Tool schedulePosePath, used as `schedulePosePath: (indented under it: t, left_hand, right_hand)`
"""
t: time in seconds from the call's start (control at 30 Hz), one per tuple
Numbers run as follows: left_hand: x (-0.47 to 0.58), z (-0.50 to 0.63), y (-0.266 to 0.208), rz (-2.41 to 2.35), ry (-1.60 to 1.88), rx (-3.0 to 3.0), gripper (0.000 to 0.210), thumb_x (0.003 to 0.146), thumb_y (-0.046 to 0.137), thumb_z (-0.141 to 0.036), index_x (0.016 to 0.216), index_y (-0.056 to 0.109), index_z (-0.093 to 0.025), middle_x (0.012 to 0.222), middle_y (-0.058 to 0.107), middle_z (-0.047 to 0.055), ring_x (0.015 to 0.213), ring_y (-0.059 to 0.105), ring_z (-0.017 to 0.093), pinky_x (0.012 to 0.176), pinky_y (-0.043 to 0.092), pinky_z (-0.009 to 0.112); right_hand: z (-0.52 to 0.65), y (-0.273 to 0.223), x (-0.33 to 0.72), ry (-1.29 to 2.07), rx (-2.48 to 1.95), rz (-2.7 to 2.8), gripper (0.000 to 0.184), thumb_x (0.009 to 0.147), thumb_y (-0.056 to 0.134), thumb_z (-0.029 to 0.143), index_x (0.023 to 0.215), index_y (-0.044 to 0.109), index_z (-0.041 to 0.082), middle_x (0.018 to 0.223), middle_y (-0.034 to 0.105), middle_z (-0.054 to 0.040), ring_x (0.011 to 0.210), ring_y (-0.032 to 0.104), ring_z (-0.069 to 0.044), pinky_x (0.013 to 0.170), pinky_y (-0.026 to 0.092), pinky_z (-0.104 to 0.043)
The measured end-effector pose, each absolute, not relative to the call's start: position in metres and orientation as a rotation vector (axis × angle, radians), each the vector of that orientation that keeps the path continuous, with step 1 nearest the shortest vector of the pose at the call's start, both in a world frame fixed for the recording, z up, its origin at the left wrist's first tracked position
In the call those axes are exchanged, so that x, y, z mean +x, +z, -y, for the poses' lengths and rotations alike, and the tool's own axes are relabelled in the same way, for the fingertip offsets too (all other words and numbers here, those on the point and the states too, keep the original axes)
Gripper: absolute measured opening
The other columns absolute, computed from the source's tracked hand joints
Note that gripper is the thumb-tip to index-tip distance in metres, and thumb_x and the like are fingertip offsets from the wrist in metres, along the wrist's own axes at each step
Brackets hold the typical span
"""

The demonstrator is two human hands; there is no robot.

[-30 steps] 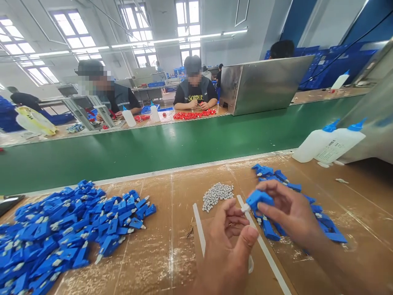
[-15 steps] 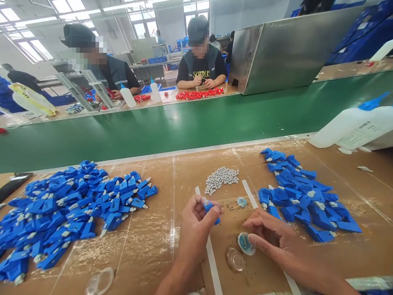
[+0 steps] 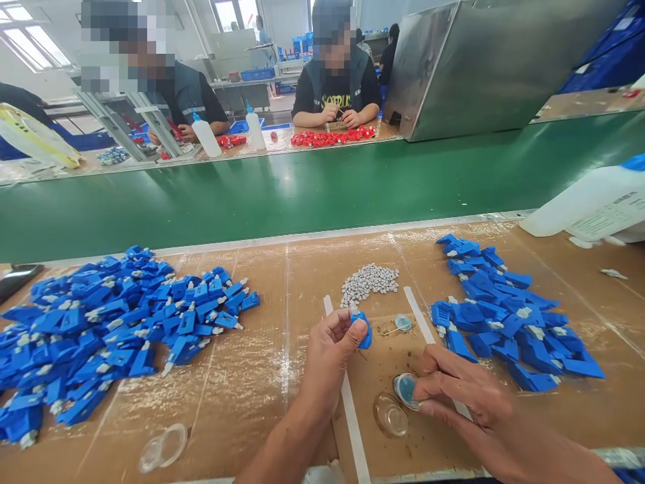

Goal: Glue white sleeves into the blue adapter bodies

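Observation:
My left hand (image 3: 340, 336) is closed around a small blue plastic part (image 3: 363, 331) with a whitish tip, held above the brown work surface. My right hand (image 3: 461, 396) has its fingertips bent together at the right edge of a small round dish (image 3: 404, 388) with blue-green contents. Whether they pinch the dish's rim or something thin is hidden. Touching that dish on its lower left is a clear round lid or cup (image 3: 390, 415). Beyond it, a smaller blue-green disc (image 3: 403, 323) lies beside a thin stick (image 3: 392, 331).
Blue parts with whitish tips form a left pile (image 3: 101, 329) and a right pile (image 3: 504, 309). Small grey pieces (image 3: 370, 282) lie between them. A white bottle (image 3: 584, 202) rests at right. Across the green belt (image 3: 282, 195), two people handle red parts (image 3: 332, 136).
My left hand has turned the blue part, so more of it shows. The fingers of my right hand have drawn together at the dish's edge. The whole view has shifted slightly.

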State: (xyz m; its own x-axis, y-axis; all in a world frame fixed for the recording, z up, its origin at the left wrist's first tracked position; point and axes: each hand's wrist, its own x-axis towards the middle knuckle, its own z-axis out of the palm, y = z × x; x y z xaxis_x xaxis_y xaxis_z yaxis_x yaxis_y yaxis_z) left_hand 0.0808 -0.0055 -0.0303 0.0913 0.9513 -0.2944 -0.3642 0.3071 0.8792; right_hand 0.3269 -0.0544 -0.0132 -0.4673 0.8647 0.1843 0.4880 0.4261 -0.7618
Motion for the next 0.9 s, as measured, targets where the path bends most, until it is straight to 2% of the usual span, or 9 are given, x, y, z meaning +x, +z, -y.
schedulePosePath:
  t: [0.1,0.17,0.3,0.47,0.67,0.9]
  left_hand:
    - [0.084,0.007,-0.030,-0.971,1.082,0.650,0.057,0.072,0.100,-0.066,0.084,0.082,-0.013,0.078,0.070,0.003,0.074,0.058,0.012,0.071,0.047,0.022]
    - [0.087,0.008,-0.031,-0.900,1.029,0.579,0.056,0.073,0.101,-0.064,0.080,0.080,-0.012,0.077,0.069,0.003,0.071,0.059,0.011,0.067,0.046,0.020]
    - [0.089,0.005,-0.037,-0.778,0.934,0.415,0.055,0.070,0.105,-0.056,0.090,0.082,-0.010,0.083,0.075,0.007,0.071,0.067,0.012,0.064,0.050,0.019]
    - [0.090,0.001,-0.047,-0.706,0.925,0.326,0.053,0.072,0.106,-0.049,0.098,0.084,-0.008,0.082,0.076,0.008,0.068,0.068,0.011,0.067,0.055,0.019]
    - [0.091,0.004,-0.054,-0.689,0.918,0.330,0.053,0.076,0.104,-0.052,0.099,0.086,-0.008,0.078,0.072,0.008,0.068,0.066,0.011,0.065,0.054,0.020]
    - [0.093,0.004,-0.053,-0.644,0.916,0.378,0.052,0.080,0.100,-0.056,0.098,0.088,-0.008,0.079,0.066,0.005,0.069,0.060,0.009,0.065,0.053,0.020]
  right_hand:
    - [0.052,-0.010,0.330,1.038,-1.202,2.065,0.032,0.114,0.061,0.043,0.091,0.077,0.027,0.090,0.073,-0.0049,0.082,0.072,-0.024,0.075,0.060,-0.032]
    - [0.049,-0.011,0.331,1.117,-1.255,1.974,0.036,0.116,0.057,0.046,0.089,0.071,0.026,0.087,0.070,-0.0021,0.079,0.069,-0.021,0.074,0.057,-0.030]
    - [0.035,-0.012,0.327,1.179,-1.240,1.743,0.034,0.116,0.057,0.051,0.095,0.071,0.028,0.087,0.068,0.0005,0.078,0.067,-0.018,0.070,0.056,-0.026]
    - [0.012,-0.007,0.307,1.015,-1.184,1.663,0.025,0.116,0.062,0.045,0.098,0.072,0.030,0.088,0.070,0.0025,0.079,0.068,-0.016,0.072,0.058,-0.022]
    - [-0.007,-0.001,0.287,0.747,-1.152,1.762,0.024,0.117,0.060,0.044,0.101,0.072,0.032,0.091,0.077,0.0032,0.079,0.074,-0.015,0.071,0.059,-0.021]
    - [-0.012,-0.005,0.279,0.808,-1.106,1.793,0.022,0.119,0.059,0.040,0.103,0.071,0.032,0.088,0.076,0.0045,0.076,0.074,-0.013,0.072,0.059,-0.021]
